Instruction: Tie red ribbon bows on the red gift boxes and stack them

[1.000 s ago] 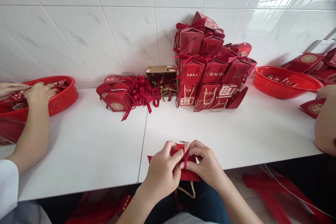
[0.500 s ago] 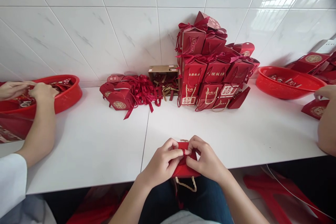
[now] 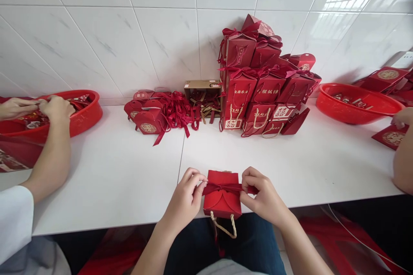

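A red gift box (image 3: 222, 204) with a gold rope handle (image 3: 226, 230) sits at the table's front edge before me. Across its folded top runs a dark red ribbon (image 3: 222, 187), crossed or knotted at the middle. My left hand (image 3: 189, 191) pinches the ribbon's left part between thumb and fingers beside the box. On the other side my right hand (image 3: 260, 189) is closed on the right part, and a ribbon end shows past its fingers. The ribbon stretches between both hands.
Stacked ribboned gift boxes (image 3: 254, 86) stand against the tiled wall. To their left are a small carton (image 3: 202, 84), a heap of ribbons (image 3: 177, 111) and unribboned boxes (image 3: 150, 118). Co-workers' hands (image 3: 58, 109) work at a red basin (image 3: 93, 107) left; another basin (image 3: 351, 114) is right.
My hands have moved apart from the box's middle, drawing the ribbon out to both sides. The box top now shows. At right, a co-worker's hand has shifted slightly.
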### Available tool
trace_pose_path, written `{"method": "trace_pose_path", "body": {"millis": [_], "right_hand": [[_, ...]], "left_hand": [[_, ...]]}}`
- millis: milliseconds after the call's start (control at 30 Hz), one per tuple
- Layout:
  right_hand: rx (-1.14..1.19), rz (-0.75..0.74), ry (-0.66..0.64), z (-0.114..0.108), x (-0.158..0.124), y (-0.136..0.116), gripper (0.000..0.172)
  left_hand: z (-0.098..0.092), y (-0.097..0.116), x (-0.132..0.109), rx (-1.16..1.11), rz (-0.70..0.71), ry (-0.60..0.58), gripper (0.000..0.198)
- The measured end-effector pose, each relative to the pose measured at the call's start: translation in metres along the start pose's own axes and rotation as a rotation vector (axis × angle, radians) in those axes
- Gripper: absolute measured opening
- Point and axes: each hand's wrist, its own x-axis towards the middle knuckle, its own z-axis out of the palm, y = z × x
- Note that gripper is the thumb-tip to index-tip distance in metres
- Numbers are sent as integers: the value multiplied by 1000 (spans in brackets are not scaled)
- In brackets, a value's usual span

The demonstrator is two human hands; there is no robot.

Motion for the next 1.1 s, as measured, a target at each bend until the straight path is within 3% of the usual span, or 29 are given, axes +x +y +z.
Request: {"method": "trace_pose_path", "body": {"millis": [100, 233, 300, 367, 533, 600, 667, 800, 867, 1100], "right_hand": [[-4, -4, 0, -2, -1, 5, 17], [10, -50, 4, -1, 2, 5, 16], [2, -60, 5, -1, 4, 5, 15], [-15, -61, -7, -2, 4, 5, 13], [-63, -54, -64, -4, 0, 5, 16], [-60, -47, -62, -3, -1, 4, 16], [-39, -37, -65, -2, -1, 3, 16], [23, -20, -105, 0, -1, 1, 15], [39, -22, -122, 1, -1, 1, 16], [-44, -1, -145, 2, -6, -3, 18]], "left_hand": [[-7, -4, -6, -66, -78, -44, 18], [-12, -1, -4, -296, -4, -204, 22], [-13, 1, 1, -301, 43, -240, 21], [-14, 0, 8, -169, 87, -214, 21], [-20, -6, 19, 377, 203, -7, 25], [-24, -7, 19, 441, 223, 27, 23], [-28, -8, 16, 327, 217, -15, 22], [-32, -10, 12, -181, 215, -230, 28], [-31, -11, 14, -235, 209, -258, 33], [-28, -17, 20, 333, 157, 31, 36]]}}
